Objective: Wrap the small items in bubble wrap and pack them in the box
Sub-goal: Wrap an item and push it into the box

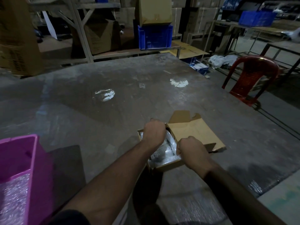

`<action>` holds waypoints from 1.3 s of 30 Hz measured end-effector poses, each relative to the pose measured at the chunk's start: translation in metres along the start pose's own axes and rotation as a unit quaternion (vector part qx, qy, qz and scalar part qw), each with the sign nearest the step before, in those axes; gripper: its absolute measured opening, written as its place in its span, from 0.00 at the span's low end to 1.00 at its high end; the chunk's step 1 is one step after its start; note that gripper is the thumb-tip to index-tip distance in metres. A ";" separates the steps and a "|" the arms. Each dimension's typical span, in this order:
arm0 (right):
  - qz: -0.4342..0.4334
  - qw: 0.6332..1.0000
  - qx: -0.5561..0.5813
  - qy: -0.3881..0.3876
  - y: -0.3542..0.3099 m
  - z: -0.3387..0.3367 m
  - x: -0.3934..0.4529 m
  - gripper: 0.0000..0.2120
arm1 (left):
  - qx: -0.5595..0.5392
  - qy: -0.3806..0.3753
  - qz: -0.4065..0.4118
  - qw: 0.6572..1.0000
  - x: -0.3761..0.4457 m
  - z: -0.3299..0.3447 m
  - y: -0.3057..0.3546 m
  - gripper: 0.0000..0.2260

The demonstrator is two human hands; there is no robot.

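Note:
A small brown cardboard box [167, 167] stands near the front of the grey table, its lid flap [193, 135] folded out to the right. Inside lies a dark item wrapped in bubble wrap [164, 151]. My left hand [154, 132] is curled over the box's far left rim, gripping the edge. My right hand [193, 151] is curled at the near right rim, pinching the box edge beside the lid. Most of the box's inside is hidden by my hands.
A pink plastic bin [21, 159] holding bubble wrap stands at the front left. A sheet of bubble wrap [186, 205] hangs over the table's near edge. A red plastic chair [253, 75] stands at the right. Blue crates [154, 36] and cardboard cartons fill the shelves behind.

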State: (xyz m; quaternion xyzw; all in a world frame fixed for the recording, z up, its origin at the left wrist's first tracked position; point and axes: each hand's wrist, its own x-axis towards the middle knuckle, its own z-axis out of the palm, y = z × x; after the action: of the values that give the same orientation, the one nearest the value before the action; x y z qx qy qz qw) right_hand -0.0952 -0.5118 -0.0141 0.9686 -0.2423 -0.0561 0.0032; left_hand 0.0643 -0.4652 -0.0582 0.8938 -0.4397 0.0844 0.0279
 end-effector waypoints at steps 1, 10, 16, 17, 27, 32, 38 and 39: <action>-0.003 1.000 -0.011 0.001 -0.002 -0.002 0.002 0.12 | 0.001 -0.001 0.001 1.000 0.000 0.000 0.000 0.09; -0.005 0.997 -0.079 -0.006 -0.010 -0.007 0.022 0.17 | 0.019 -0.012 0.005 1.000 0.000 -0.002 0.001 0.09; 0.011 0.994 -0.107 -0.021 -0.007 -0.001 0.030 0.13 | 0.026 -0.013 0.003 1.000 0.000 -0.006 0.003 0.10; 0.010 0.994 -0.111 -0.020 -0.010 0.001 0.030 0.12 | 0.025 -0.014 0.002 1.000 0.000 -0.006 0.003 0.10; 0.013 0.999 -0.023 -0.038 0.001 0.004 0.025 0.14 | -0.005 -0.025 0.002 1.000 -0.004 -0.005 -0.002 0.10; -0.020 0.999 0.021 -0.035 0.007 -0.003 0.026 0.21 | -0.042 -0.048 0.000 0.998 -0.007 -0.007 -0.009 0.10; -0.050 0.996 -0.074 -0.028 -0.005 0.002 0.021 0.20 | -0.048 -0.053 0.045 0.996 -0.009 -0.010 -0.016 0.13; -0.047 0.995 -0.080 -0.024 -0.007 0.003 0.021 0.19 | -0.041 -0.061 0.056 0.996 -0.010 -0.010 -0.017 0.14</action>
State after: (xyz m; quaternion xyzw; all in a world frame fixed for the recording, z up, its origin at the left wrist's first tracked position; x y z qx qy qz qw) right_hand -0.0736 -0.5158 -0.0200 0.9739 -0.1914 -0.0989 0.0722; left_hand 0.0706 -0.4457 -0.0494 0.8691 -0.4934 0.0126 0.0328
